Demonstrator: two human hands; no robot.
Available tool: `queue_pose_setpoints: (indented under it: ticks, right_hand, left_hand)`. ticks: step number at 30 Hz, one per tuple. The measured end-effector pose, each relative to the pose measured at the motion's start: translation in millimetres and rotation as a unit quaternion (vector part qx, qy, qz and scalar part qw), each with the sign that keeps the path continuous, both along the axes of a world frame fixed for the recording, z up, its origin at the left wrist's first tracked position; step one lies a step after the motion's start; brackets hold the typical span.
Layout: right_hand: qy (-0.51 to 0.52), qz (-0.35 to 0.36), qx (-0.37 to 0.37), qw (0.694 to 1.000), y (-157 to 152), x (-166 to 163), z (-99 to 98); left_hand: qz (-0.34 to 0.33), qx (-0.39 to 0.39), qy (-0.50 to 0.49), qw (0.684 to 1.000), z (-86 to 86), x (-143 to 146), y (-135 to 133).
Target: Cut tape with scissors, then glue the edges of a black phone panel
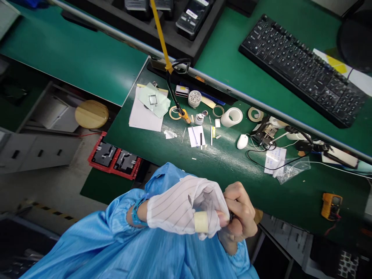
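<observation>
Glove [171, 215] on left hand [203, 205], right hand [241, 213] curled alongside — green bench [229, 166] beyond

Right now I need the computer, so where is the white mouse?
In the head view, the white mouse lies right of centre on the green bench, beyond the right hand, just left of a black device.

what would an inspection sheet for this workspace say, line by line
surface: green bench, glossy, small white scrap on it
job's things: small dark item, mostly hidden
clutter: paper sheets, white roll, white mouse, yellow meter
grips: left hand in striped glove, thumb beside the item; right hand bare, apparently curled around it
cables: black cable, looped near the mouse
surroundings: keyboard on raised green shelf, wooden stool at left
</observation>
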State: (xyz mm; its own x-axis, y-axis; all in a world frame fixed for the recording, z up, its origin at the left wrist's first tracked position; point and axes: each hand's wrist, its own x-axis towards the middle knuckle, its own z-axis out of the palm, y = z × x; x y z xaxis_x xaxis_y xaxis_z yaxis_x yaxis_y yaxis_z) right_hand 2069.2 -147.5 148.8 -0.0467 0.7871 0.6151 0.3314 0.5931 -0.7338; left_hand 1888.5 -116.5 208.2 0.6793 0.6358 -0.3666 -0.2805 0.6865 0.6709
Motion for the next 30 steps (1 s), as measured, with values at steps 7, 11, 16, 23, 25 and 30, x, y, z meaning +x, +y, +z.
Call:
queue_pose_setpoints:
  ticks: [7,11,16,23,25,30]
  right_hand:
    - [0.001,0.0,-0.001,1.0,3.1,-3.3,3.7]
    - [0.006,0.002,-0.004,1.0,5.0,-4.5,4.2]
    - [0.03,0.013,0.011,0.999,7.3,-4.7,3.5]
    - [0.016,0.009,0.016,1.0,5.8,-3.9,1.7]
    - [0.009,-0.001,0.016,1.0,4.9,-3.7,2.0]
    - [0.011,0.004,0.005,1.0,4.0,-3.4,2.7]
  left_hand:
    - [-0.002,0.012,0.021,1.0,-0.5,-1.1,-0.2]
    - [-0.002,0.012,0.026,1.0,-0.1,-0.5,0.7]
    - [-0.025,0.002,-0.013,1.0,0.1,1.0,2.5]
    - [-0.013,-0.028,-0.006,1.0,-0.8,0.6,0.6]
    - [-0.011,-0.018,0.0,1.0,-0.9,0.4,0.1]
    - [-0.001,0.016,0.015,1.0,0.7,0.3,1.2]
